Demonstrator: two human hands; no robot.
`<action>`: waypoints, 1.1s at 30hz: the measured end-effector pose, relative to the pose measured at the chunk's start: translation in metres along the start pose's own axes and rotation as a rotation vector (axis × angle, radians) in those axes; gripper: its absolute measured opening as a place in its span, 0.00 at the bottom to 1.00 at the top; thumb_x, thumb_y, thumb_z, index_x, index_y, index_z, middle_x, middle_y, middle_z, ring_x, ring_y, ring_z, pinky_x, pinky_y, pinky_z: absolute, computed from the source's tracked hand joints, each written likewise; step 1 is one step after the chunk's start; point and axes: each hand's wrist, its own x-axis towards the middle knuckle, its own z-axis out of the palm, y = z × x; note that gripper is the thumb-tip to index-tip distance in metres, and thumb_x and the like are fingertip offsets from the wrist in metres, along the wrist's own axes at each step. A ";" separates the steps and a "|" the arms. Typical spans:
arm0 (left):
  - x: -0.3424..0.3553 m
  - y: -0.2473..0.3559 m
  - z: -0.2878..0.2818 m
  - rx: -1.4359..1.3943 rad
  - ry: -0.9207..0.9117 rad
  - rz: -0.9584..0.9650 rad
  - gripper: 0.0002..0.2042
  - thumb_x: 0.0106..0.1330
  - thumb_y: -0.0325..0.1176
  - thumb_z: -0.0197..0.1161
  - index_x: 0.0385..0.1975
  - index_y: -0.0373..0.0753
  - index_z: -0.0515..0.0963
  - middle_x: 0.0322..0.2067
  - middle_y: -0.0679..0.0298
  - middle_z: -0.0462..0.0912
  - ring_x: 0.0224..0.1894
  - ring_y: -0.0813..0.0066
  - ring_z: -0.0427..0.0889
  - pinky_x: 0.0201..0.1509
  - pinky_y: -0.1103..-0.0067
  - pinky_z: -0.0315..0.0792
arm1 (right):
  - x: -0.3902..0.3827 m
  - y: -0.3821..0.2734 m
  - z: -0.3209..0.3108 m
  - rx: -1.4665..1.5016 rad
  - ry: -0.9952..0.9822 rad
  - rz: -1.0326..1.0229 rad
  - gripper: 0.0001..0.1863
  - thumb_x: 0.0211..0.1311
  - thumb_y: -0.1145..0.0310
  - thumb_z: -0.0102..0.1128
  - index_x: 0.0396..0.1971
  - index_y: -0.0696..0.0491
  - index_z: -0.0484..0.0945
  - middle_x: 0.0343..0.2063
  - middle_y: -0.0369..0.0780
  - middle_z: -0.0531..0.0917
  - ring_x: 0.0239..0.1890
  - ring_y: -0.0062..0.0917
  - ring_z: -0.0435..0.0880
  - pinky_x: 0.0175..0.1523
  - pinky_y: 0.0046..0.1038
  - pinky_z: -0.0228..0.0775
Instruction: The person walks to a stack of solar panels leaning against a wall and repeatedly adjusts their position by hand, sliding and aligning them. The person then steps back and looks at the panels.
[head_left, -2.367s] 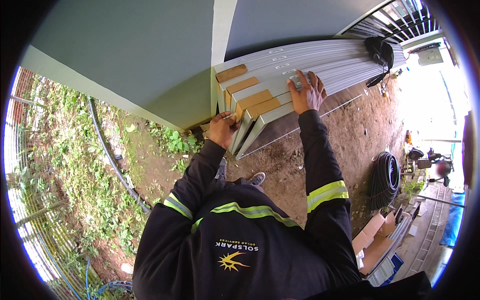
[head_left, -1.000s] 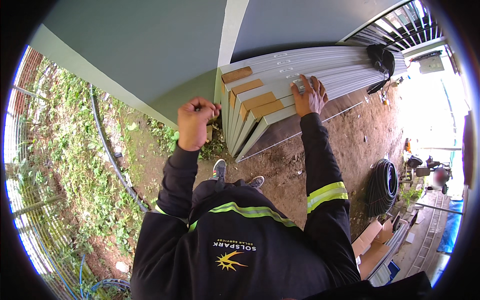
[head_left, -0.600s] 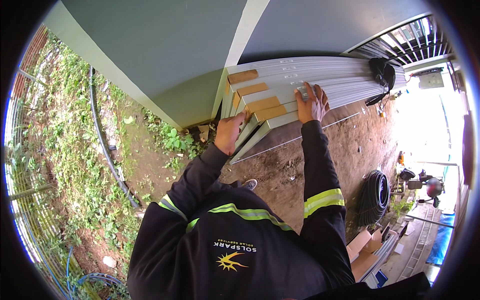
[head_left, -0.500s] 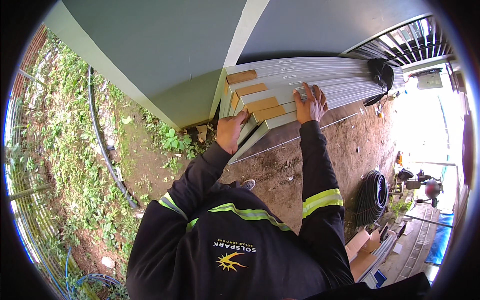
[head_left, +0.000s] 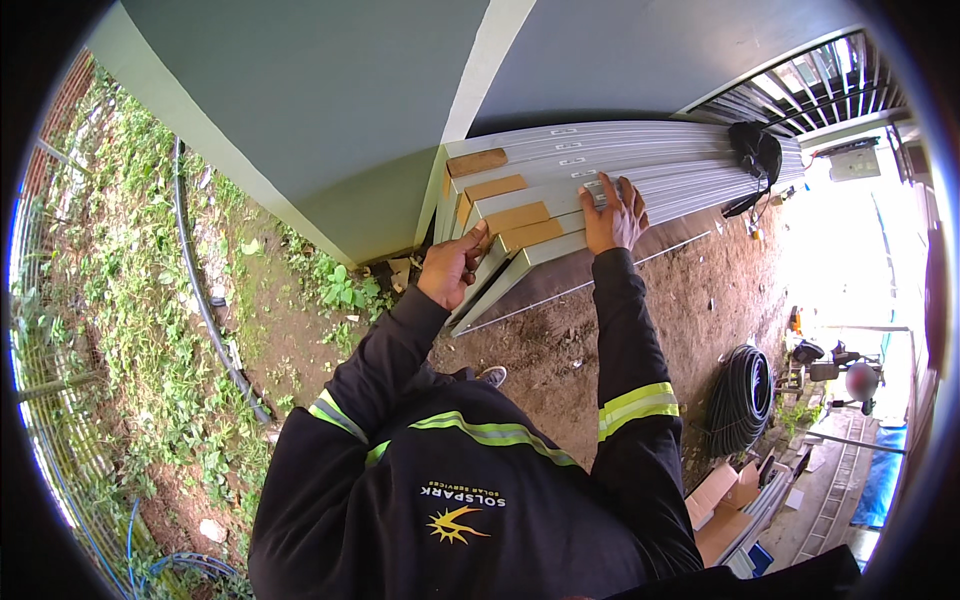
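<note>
Several silver-framed solar panels stand on edge in a row along the grey wall, brown cardboard-coloured pieces covering their near corners. My left hand is at the left end of the row, its thumb against a brown corner piece and its fingers curled at the panel's end. Farther right, my right hand hooks over the top edge of the nearest panels, fingers bent and a little apart. Its fingertips rest on the frames. Dark gaps show between the nearest panels at their left end.
A black bag-like item lies on the panels' far end. Coiled black hose sits on the dirt at right, with opened cardboard boxes below it. A black pipe runs through weeds at left. A thin pale strip lies beside the panels.
My left hand has shifted slightly left and down at the panel corner, and more of its curled fingers show. My right hand stays over the top edge. The whole view has drifted a little.
</note>
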 end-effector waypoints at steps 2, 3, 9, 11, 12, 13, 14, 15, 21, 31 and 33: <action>0.001 0.001 -0.001 0.006 -0.003 0.014 0.17 0.65 0.54 0.79 0.37 0.49 0.84 0.28 0.75 0.80 0.28 0.84 0.69 0.31 0.80 0.60 | 0.000 0.000 -0.001 0.010 -0.001 0.002 0.33 0.67 0.37 0.64 0.68 0.36 0.82 0.73 0.42 0.73 0.78 0.41 0.62 0.78 0.57 0.47; 0.000 0.001 -0.001 0.016 -0.005 0.020 0.18 0.65 0.55 0.79 0.37 0.48 0.83 0.28 0.75 0.80 0.28 0.84 0.70 0.31 0.80 0.60 | 0.000 0.000 -0.001 0.016 -0.001 0.004 0.33 0.67 0.37 0.64 0.68 0.36 0.82 0.73 0.42 0.73 0.78 0.41 0.62 0.78 0.57 0.47; -0.009 0.009 0.002 -0.003 -0.008 -0.004 0.24 0.62 0.57 0.81 0.37 0.44 0.78 0.29 0.72 0.79 0.28 0.82 0.71 0.32 0.79 0.62 | -0.001 -0.002 -0.003 0.009 -0.008 0.004 0.33 0.67 0.38 0.65 0.68 0.36 0.82 0.73 0.42 0.72 0.78 0.41 0.62 0.79 0.57 0.47; -0.011 0.011 0.006 -0.027 0.021 -0.008 0.23 0.61 0.55 0.82 0.32 0.43 0.79 0.27 0.71 0.77 0.26 0.81 0.69 0.28 0.78 0.60 | -0.001 -0.003 -0.004 0.002 -0.009 0.006 0.33 0.67 0.38 0.65 0.68 0.36 0.82 0.73 0.42 0.72 0.78 0.41 0.62 0.79 0.57 0.47; -0.011 0.012 0.007 -0.039 0.035 -0.010 0.23 0.60 0.54 0.83 0.29 0.43 0.79 0.26 0.71 0.76 0.24 0.81 0.68 0.26 0.78 0.59 | -0.001 -0.003 -0.005 0.009 -0.014 0.010 0.33 0.67 0.38 0.65 0.68 0.36 0.82 0.73 0.42 0.72 0.78 0.41 0.62 0.79 0.57 0.47; -0.012 0.013 0.009 -0.030 0.035 -0.006 0.23 0.60 0.55 0.83 0.30 0.43 0.79 0.26 0.71 0.75 0.24 0.81 0.68 0.26 0.78 0.59 | -0.001 -0.003 -0.005 0.012 -0.018 0.012 0.33 0.67 0.38 0.65 0.68 0.36 0.82 0.73 0.42 0.72 0.78 0.41 0.62 0.79 0.57 0.47; -0.013 0.013 0.010 -0.020 0.035 -0.001 0.23 0.60 0.55 0.83 0.30 0.43 0.79 0.25 0.71 0.75 0.24 0.82 0.68 0.26 0.78 0.59 | -0.001 -0.004 -0.005 0.016 -0.021 0.014 0.33 0.67 0.38 0.65 0.68 0.36 0.82 0.73 0.42 0.72 0.78 0.41 0.62 0.79 0.57 0.47; -0.013 0.013 0.010 -0.003 0.040 0.010 0.24 0.60 0.56 0.83 0.30 0.43 0.79 0.25 0.71 0.75 0.24 0.82 0.68 0.26 0.78 0.59 | -0.001 -0.004 -0.005 0.014 -0.020 0.013 0.33 0.67 0.38 0.64 0.68 0.36 0.82 0.73 0.42 0.72 0.78 0.41 0.62 0.79 0.57 0.47; -0.007 0.012 0.006 -0.021 0.009 0.016 0.21 0.62 0.53 0.82 0.31 0.44 0.79 0.25 0.72 0.74 0.25 0.83 0.67 0.25 0.79 0.58 | -0.001 -0.003 -0.005 0.024 -0.019 0.014 0.33 0.67 0.38 0.64 0.68 0.36 0.82 0.74 0.42 0.72 0.79 0.41 0.61 0.79 0.57 0.46; -0.037 0.018 0.016 0.942 0.202 1.113 0.13 0.66 0.26 0.74 0.50 0.36 0.86 0.42 0.62 0.86 0.36 0.68 0.82 0.40 0.72 0.78 | 0.000 -0.004 -0.006 0.039 -0.031 0.032 0.33 0.66 0.37 0.64 0.68 0.35 0.81 0.74 0.43 0.72 0.79 0.42 0.60 0.79 0.56 0.45; -0.035 0.031 0.016 1.044 0.067 1.313 0.15 0.68 0.19 0.68 0.53 0.39 0.87 0.47 0.61 0.87 0.40 0.69 0.84 0.42 0.71 0.80 | -0.001 -0.003 -0.005 0.044 -0.026 0.029 0.33 0.66 0.37 0.63 0.68 0.35 0.81 0.73 0.43 0.72 0.79 0.42 0.60 0.79 0.57 0.45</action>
